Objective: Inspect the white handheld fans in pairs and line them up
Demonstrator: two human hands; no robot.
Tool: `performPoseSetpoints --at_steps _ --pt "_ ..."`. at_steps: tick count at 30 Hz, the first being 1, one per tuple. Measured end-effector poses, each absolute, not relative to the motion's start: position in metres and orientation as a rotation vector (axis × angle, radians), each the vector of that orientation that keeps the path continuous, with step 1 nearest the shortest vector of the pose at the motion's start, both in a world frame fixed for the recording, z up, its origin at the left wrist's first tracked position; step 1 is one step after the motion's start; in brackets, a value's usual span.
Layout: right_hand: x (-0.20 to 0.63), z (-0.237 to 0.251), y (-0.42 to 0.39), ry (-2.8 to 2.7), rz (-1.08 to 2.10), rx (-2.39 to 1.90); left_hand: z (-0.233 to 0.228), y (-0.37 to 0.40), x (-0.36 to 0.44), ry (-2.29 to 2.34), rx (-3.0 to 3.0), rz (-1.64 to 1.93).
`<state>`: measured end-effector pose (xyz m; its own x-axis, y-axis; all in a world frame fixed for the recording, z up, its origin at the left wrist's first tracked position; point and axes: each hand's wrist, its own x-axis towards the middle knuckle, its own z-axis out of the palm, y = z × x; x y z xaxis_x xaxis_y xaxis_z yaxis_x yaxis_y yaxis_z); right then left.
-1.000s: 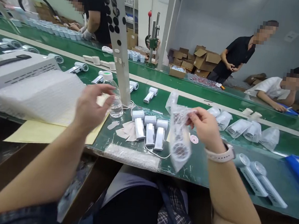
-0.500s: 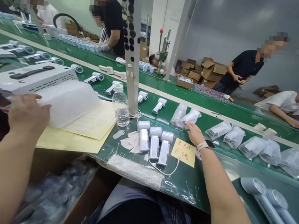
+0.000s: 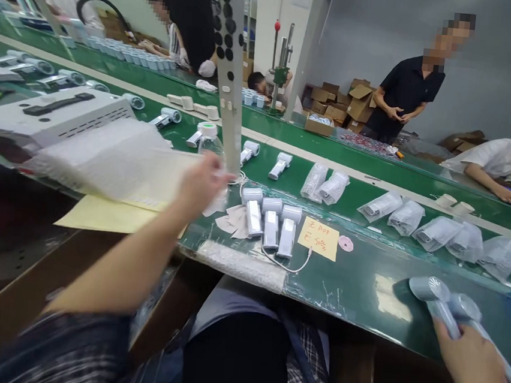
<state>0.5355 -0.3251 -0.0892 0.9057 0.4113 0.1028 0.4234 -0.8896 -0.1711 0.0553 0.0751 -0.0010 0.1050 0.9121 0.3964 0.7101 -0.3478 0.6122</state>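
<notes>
1. Head view: right hand (image 3: 476, 366) lies on handles of two white handheld fans (image 3: 449, 315) at near bench (image 3: 364, 286) edge, fingers curled over, not clearly closed; long axes run up-left, heads away from the wrist.
2. L hand (image 3: 202, 183) blurred by water bottle (image 3: 208, 145), grip can't tell; R hand nearer fans.

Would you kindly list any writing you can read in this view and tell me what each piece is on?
"无APP 已修": handwritten in red on the yellow note, which lies on the green bench beside three white handheld devices; the strokes are rough, so this reading is uncertain.
I can make out no other readable text.
</notes>
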Motion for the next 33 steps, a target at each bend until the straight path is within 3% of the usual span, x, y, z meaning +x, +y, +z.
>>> performPoseSetpoints --at_steps 3,6,10,19,29,33 --pt "0.499 -0.096 -0.305 -0.669 0.051 -2.89 -0.029 0.041 0.14 1.073 2.289 0.6" --pt "0.453 -0.088 -0.281 -0.739 0.203 -2.847 -0.054 0.021 0.179 0.917 2.304 0.464" --pt "0.41 -0.088 -0.247 -0.959 0.319 -2.718 -0.064 0.018 0.18 0.863 2.311 0.431" --pt "0.333 -0.104 -0.17 -1.254 0.26 -1.861 -0.068 0.018 0.186 0.791 2.221 0.384" --pt "0.328 -0.126 -0.156 -1.524 0.135 -2.109 -0.054 0.047 0.166 0.806 1.9 0.51" --pt "0.323 -0.112 -0.156 -1.741 -0.144 -2.059 -0.031 0.027 0.158 0.782 2.033 0.539"
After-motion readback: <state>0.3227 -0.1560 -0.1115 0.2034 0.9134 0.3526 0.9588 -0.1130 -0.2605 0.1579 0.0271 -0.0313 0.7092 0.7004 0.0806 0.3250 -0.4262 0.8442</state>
